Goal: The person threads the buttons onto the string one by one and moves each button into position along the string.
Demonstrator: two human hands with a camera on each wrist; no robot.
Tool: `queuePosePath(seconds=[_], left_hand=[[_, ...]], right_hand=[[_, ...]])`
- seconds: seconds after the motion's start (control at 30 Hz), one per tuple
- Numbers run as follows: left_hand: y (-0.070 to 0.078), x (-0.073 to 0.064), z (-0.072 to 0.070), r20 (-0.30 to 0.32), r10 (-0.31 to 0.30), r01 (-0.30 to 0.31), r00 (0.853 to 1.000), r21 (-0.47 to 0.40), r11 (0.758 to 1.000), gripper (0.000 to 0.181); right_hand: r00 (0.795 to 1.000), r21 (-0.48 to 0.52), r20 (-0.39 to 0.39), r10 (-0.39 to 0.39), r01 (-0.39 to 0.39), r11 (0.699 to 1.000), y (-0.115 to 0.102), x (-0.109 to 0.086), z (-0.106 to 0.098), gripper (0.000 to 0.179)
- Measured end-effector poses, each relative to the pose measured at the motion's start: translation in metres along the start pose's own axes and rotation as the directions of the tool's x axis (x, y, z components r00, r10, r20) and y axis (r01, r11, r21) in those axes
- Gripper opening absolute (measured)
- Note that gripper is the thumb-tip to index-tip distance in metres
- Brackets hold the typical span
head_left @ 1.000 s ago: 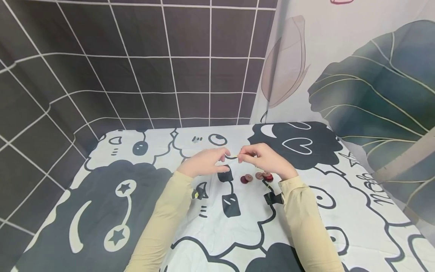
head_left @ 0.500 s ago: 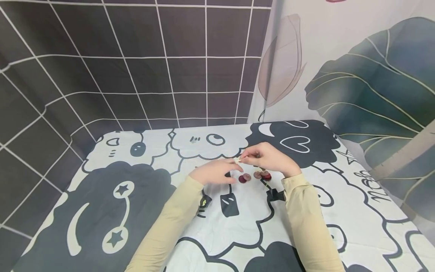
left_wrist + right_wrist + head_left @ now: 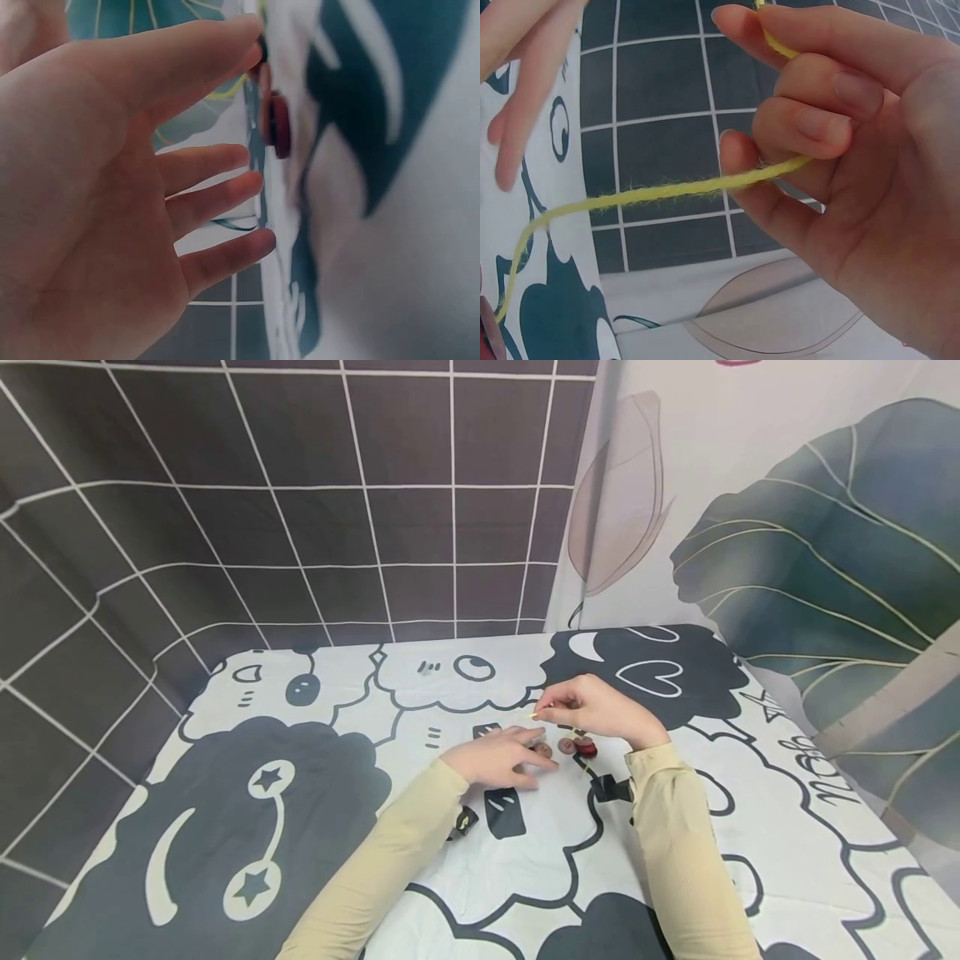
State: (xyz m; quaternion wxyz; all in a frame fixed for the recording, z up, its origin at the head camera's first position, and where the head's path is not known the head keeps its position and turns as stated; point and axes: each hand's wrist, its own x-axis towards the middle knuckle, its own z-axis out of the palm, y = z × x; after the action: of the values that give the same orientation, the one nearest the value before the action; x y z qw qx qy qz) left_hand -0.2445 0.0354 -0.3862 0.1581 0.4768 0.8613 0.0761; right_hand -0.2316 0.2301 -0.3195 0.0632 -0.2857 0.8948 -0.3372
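My right hand [image 3: 596, 706] holds a yellow yarn [image 3: 667, 193] above the cloth, its short end pinched between thumb and index finger. Another stretch of the yarn passes through the curled fingers and slopes down toward the cloth, reaching a reddish disc at the edge of the right wrist view. My left hand [image 3: 501, 757] is low over the cloth with fingers stretched out, beside a pinkish-brown button-like disc [image 3: 543, 749]. In the left wrist view its fingertips are near a dark red disc [image 3: 281, 124]. Another brown disc [image 3: 566, 746] and a red one [image 3: 587, 748] lie right of it.
A cloth with black-and-white cartoon print [image 3: 480, 877] covers the table. Dark grid-patterned fabric [image 3: 405, 527] hangs behind, and a leaf-printed curtain [image 3: 817, 543] is on the right. A black object [image 3: 611, 789] is by the right wrist.
My left hand has left the yarn's end near the right hand and moved right and down to the discs. The right hand has stayed nearly in place, still pinching the yarn.
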Motion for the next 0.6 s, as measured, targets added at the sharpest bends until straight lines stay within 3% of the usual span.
queuePosePath(seconds=[0.23, 0.5, 0.6], left_hand=[[0.0019, 0.0031, 0.0052, 0.028, -0.022, 0.023, 0.999, -0.037, 0.999, 0.048], [0.0009, 0.0050, 0.0071, -0.115, 0.069, -0.064, 0.991, 0.045, 0.997, 0.029], [0.0008, 0.0053, 0.0069, -0.132, 0.077, -0.073, 0.988, 0.035, 0.997, 0.025]], right_hand=[[1.000, 0.002, 0.010, -0.011, 0.011, 1.000, -0.0003, 0.0005, -0.0002, 0.011], [1.000, -0.013, 0.020, -0.014, 0.015, 1.000, 0.0015, 0.0003, -0.0009, 0.010], [1.000, -0.021, 0.021, -0.008, 0.009, 1.000, 0.0029, -0.0010, -0.0012, 0.010]])
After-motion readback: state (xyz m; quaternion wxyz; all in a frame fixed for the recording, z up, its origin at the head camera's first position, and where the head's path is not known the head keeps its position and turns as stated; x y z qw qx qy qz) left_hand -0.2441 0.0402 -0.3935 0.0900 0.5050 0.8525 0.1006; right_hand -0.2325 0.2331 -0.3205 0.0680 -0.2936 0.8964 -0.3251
